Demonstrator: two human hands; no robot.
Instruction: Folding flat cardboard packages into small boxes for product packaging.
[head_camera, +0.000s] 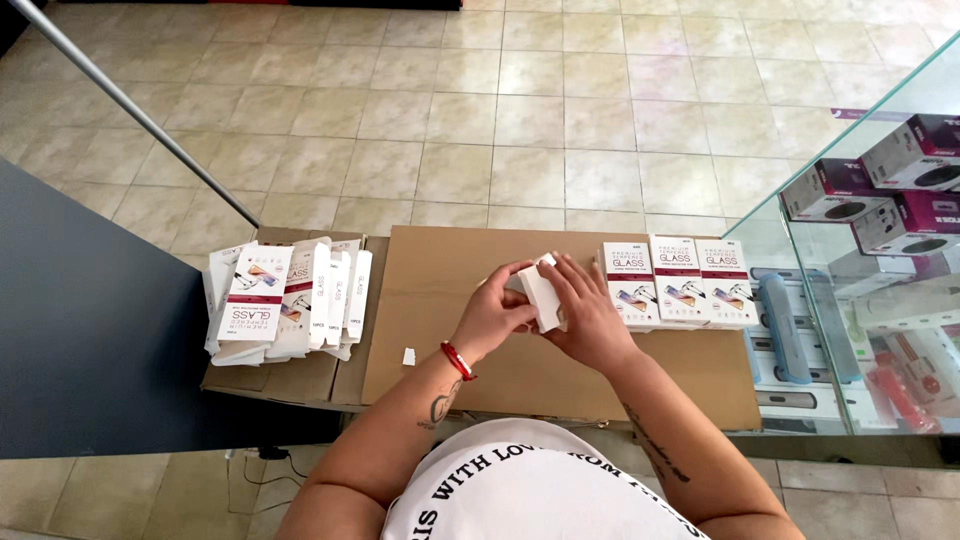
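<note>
Both hands meet over the middle of the flat brown cardboard surface (440, 300), holding between them a small white rectangular cardboard box (541, 296). The left hand (492, 315), with a red bracelet (458, 361) at its wrist, curls its fingers (512, 275) closed around the box's left side and top. The right hand (588, 315) closes on the box from the other side, its fingers (560, 268) wrapped over the upper right edge (the box stands roughly upright, tilted a little).

Just to the right of the right hand's fingers, three assembled white boxes with dark red bands and phone pictures (678, 281) stand side by side in a row, touching one another. Well to the left of the left hand's fingers lies a loose pile of flattened white packaging sleeves (285, 300), fanned and overlapping. Below and left of the left hand, a small white scrap (408, 355) lies alone on the cardboard. Further right of the row stands a glass display case (860, 300) with boxed goods inside.
</note>
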